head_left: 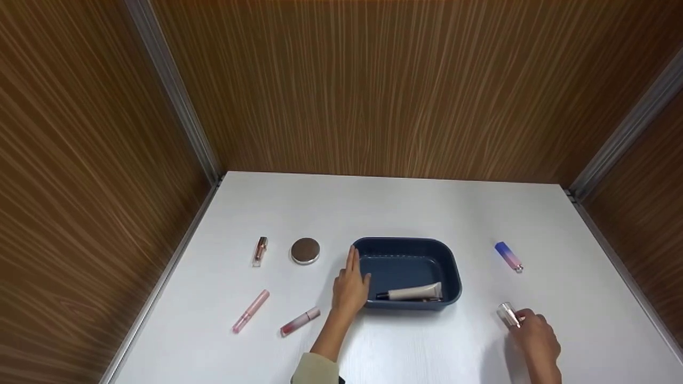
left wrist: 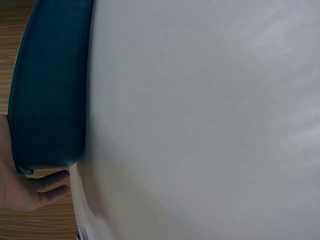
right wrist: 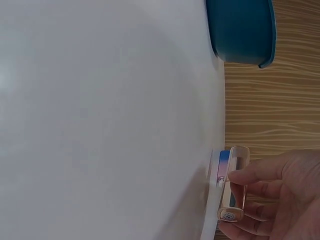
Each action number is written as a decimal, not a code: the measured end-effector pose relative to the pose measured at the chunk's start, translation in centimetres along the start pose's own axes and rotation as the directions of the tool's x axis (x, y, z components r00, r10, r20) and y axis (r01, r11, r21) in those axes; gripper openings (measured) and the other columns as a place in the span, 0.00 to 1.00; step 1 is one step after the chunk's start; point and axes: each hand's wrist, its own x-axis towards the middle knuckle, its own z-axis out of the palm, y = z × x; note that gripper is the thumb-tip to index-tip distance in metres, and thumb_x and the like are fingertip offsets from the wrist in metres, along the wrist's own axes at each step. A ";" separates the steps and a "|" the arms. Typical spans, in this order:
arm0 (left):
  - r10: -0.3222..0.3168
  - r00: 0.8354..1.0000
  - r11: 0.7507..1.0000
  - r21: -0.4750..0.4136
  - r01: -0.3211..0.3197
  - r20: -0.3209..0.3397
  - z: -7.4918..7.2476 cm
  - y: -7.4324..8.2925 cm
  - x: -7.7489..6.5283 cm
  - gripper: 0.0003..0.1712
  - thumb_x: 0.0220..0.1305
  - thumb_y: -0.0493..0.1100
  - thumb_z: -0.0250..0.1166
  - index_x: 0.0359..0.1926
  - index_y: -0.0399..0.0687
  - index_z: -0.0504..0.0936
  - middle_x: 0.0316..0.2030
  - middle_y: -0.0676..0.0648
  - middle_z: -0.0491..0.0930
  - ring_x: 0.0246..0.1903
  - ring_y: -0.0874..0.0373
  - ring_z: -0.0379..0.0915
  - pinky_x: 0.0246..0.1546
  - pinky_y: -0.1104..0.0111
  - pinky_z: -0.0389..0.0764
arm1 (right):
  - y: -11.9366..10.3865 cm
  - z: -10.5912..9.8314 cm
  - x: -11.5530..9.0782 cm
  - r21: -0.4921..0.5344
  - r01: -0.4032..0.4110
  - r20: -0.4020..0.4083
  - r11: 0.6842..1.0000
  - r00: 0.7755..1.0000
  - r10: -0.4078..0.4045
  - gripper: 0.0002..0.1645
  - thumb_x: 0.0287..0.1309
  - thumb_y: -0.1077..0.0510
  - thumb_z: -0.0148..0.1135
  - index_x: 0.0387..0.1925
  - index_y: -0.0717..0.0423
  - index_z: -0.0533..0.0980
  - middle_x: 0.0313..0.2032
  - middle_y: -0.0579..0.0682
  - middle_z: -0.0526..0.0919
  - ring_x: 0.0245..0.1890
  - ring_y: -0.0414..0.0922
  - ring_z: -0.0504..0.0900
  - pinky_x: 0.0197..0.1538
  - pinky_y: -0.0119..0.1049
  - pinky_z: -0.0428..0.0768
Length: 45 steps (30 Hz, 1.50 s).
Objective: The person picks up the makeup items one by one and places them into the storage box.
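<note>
My left hand (head_left: 350,290) rests against the left wall of a dark blue rectangular bin (head_left: 403,306), fingers straight along the rim and thumb over its edge. Inside the bin lies a cream squeeze tube (head_left: 416,292) with a black cap, partly covering another small item. Off to the right, my right hand (head_left: 535,337) pinches a small clear-and-gold cosmetic tube (right wrist: 234,182) between thumb and fingers, raised above the table. Beyond that hand lies a blue-to-pink lipstick (head_left: 508,256). In the left wrist view, the fingers (left wrist: 50,181) show past the bin's corner.
Left of the bin lie a round brown-lidded compact (head_left: 305,250), a rose-gold lipstick (head_left: 260,251), a pink slim tube (head_left: 251,311) and a red-and-pink lip gloss (head_left: 300,321). Wood-grain panels (head_left: 373,90) enclose the white table (head_left: 416,346) at the back and sides.
</note>
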 end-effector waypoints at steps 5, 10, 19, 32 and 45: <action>0.005 1.000 1.000 0.003 -0.005 -0.011 0.0 0.1 -0.1 0.37 0.63 0.45 0.60 0.67 0.36 0.56 0.68 0.45 0.50 0.40 0.47 0.73 0.39 0.58 0.73 | 0.0 0.1 -0.2 0.000 0.039 -0.020 0.999 0.999 -0.039 0.19 0.51 0.66 0.59 0.44 0.74 0.70 0.32 0.65 0.75 0.26 0.56 0.76 0.23 0.47 0.72; 0.007 1.000 1.000 0.020 -0.007 -0.017 -0.1 0.1 -0.1 0.37 0.63 0.46 0.60 0.67 0.36 0.56 0.68 0.45 0.51 0.40 0.47 0.73 0.39 0.58 0.73 | -0.1 0.2 -0.1 0.002 0.028 -0.015 1.000 0.999 -0.028 0.20 0.50 0.66 0.61 0.44 0.75 0.71 0.32 0.65 0.75 0.27 0.56 0.76 0.24 0.47 0.72; -0.003 1.000 1.000 0.001 0.003 -0.013 0.0 0.1 -0.1 0.37 0.63 0.46 0.60 0.67 0.37 0.56 0.68 0.46 0.50 0.41 0.47 0.72 0.40 0.58 0.72 | -0.4 -0.1 -0.1 0.007 0.005 0.026 1.000 1.000 -0.005 0.21 0.52 0.64 0.59 0.46 0.73 0.70 0.35 0.66 0.74 0.29 0.56 0.76 0.26 0.47 0.72; -0.004 1.000 1.000 -0.005 0.004 -0.005 0.1 0.0 0.0 0.37 0.63 0.45 0.60 0.68 0.37 0.56 0.69 0.46 0.50 0.41 0.47 0.72 0.40 0.57 0.73 | -0.9 0.2 -0.2 0.019 0.009 0.019 1.000 1.000 -0.009 0.22 0.49 0.67 0.61 0.46 0.74 0.70 0.34 0.66 0.74 0.28 0.55 0.76 0.26 0.47 0.73; 0.002 1.000 1.000 0.013 -0.002 -0.008 0.1 0.0 -0.1 0.38 0.63 0.46 0.60 0.68 0.36 0.55 0.68 0.46 0.51 0.39 0.48 0.73 0.38 0.58 0.73 | -1.3 -0.1 -0.5 0.021 0.019 0.040 1.000 0.999 -0.020 0.22 0.48 0.67 0.61 0.47 0.73 0.70 0.35 0.65 0.74 0.30 0.55 0.76 0.28 0.48 0.73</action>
